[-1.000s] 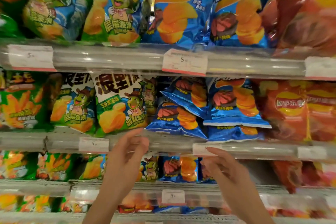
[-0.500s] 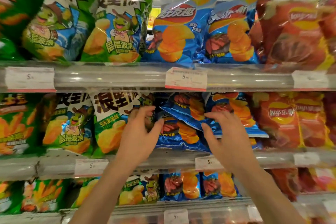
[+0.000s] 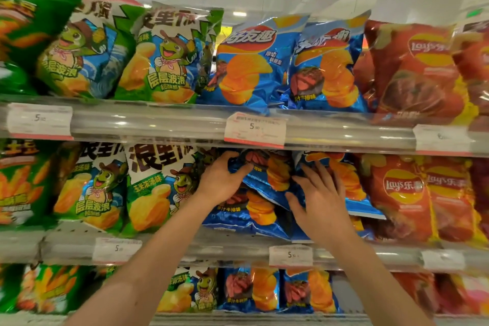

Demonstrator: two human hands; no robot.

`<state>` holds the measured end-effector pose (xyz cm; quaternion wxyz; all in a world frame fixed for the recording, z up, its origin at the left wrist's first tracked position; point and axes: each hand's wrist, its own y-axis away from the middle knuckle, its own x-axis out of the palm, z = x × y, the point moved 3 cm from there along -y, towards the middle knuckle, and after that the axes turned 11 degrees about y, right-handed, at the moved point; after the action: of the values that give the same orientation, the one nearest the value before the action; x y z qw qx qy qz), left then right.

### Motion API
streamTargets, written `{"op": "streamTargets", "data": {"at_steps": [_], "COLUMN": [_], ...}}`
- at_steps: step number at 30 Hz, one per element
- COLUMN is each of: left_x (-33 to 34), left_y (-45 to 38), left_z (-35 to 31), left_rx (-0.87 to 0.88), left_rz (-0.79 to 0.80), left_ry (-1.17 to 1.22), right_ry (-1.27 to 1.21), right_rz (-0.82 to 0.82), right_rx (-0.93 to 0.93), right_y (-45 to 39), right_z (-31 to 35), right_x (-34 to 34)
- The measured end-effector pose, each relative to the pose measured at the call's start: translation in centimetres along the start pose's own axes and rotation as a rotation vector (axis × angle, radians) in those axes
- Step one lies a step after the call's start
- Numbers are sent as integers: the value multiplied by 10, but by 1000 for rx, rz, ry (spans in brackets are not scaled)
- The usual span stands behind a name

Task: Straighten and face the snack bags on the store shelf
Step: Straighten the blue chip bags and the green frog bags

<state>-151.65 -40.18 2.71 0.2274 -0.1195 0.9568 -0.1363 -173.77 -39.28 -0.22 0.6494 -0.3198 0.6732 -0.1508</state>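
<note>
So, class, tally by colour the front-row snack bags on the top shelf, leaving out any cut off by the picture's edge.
Green plastic turtle bags: 2
Blue plastic crisp bags: 2
Red plastic crisp bag: 1
Total: 5

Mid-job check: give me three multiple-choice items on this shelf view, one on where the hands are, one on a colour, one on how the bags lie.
1. Which shelf are the hands on?
A. top
B. middle
C. bottom

2. What colour are the bags under the hands?
A. green
B. red
C. blue

3. How do those bags lie?
A. tilted and overlapping
B. upright in a neat row
C. fallen to the floor

Answers:
1 B: the left hand and right hand are between the two upper price rails.
2 C: the blue bags sit between the green bags and red bags.
3 A: the blue bags slant across one another, unlike the upright ones on the shelf above.
</note>
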Motion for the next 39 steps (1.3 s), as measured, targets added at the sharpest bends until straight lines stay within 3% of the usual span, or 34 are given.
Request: {"op": "streamTargets", "data": {"at_steps": [9, 19, 25, 29, 33, 39], "left_x": [-5, -36, -52, -60, -73, -82], "left_y": [25, 79, 106, 121, 117, 113], "left_z": [6, 11, 15, 16, 23, 20], "left_rx": [7, 23, 3, 18, -39, -50], "left_rz": [-228, -270, -230, -121, -14, 32], "left_ry": [228, 337, 453, 464, 483, 457], "right_ry": [-160, -337, -742, -1014, -1163, -1194], "right_rz": [-39, 15, 187, 266, 292, 311], "right_rx": [50, 134, 233, 355, 431, 358], "right_y": [-7, -14, -4, 2, 16, 32], "right_z": [-8, 16, 50, 63, 72, 94], "right_x": [2, -27, -43, -42, -41, -48]}}
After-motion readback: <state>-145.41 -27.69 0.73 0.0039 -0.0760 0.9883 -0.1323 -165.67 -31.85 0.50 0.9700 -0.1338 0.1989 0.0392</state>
